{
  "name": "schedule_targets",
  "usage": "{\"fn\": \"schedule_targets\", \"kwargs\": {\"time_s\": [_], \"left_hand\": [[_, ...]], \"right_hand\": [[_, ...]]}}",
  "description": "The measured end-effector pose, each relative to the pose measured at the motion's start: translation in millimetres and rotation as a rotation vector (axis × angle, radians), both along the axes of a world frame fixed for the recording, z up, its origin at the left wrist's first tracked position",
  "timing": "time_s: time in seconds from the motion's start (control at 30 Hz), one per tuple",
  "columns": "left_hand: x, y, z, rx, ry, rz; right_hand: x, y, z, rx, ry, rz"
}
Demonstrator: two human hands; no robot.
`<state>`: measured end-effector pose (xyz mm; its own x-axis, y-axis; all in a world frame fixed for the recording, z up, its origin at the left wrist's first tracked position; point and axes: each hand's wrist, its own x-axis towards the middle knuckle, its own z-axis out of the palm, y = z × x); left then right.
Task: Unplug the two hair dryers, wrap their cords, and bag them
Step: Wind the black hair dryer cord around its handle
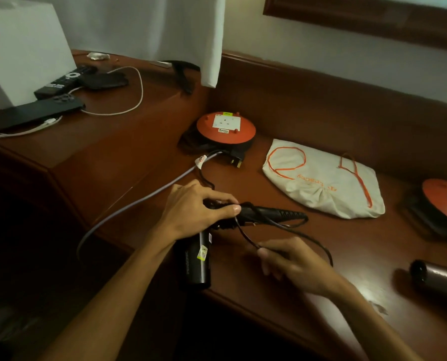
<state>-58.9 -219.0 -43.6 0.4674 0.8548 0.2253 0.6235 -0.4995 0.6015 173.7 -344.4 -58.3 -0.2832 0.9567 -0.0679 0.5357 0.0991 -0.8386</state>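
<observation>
Left to right along the bench (282,295). I hold the black hair dryer (196,259) at the front edge; its barrel overhangs that edge, its handle points toward the right end. My left hand (191,207) is clamped on the handle where the barrel joins it. My right hand (292,267) pinches the black cord (246,237) just in front of the handle, with a loop of slack trailing to the right. The plug (236,160) lies loose beside the near reel (226,127), at the bench's back-left corner, so this dryer appears unplugged. The cloth bag (324,181) lies toward the back edge. A grey hair dryer (438,281) rests at the right end, its cord running toward a second reel (443,199).

Risks, as I judge them: the overhanging barrel could drop if my left grip loosens; the slack loop may snag on the handle or tangle, giving a loose wrap; the plug could drag and catch the grey cable (139,201).

Count: two hair dryers, two reels, one bag, one visible plug.
</observation>
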Motion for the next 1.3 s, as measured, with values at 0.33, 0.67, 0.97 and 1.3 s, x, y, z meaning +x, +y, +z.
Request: {"fn": "schedule_targets", "kwargs": {"time_s": [0.33,0.67,0.97,1.3], "left_hand": [[-24.6,10.8,-1.0,-0.286,-0.442,-0.024],[-35.6,5.9,-4.7,-0.297,-0.580,-0.034],[-20.2,8.9,-7.2,-0.120,-0.230,-0.005],[-27.4,32.2,12.9,-0.150,0.077,0.057]], "right_hand": [[-8.3,56.4,-19.9,-0.642,0.687,0.217],[-23.4,104.8,-17.4,-0.513,0.735,0.194],[-12.1,93.7,1.0,-0.266,0.049,-0.078],[-11.9,-13.7,70.8,0.111,-0.450,0.196]]}}
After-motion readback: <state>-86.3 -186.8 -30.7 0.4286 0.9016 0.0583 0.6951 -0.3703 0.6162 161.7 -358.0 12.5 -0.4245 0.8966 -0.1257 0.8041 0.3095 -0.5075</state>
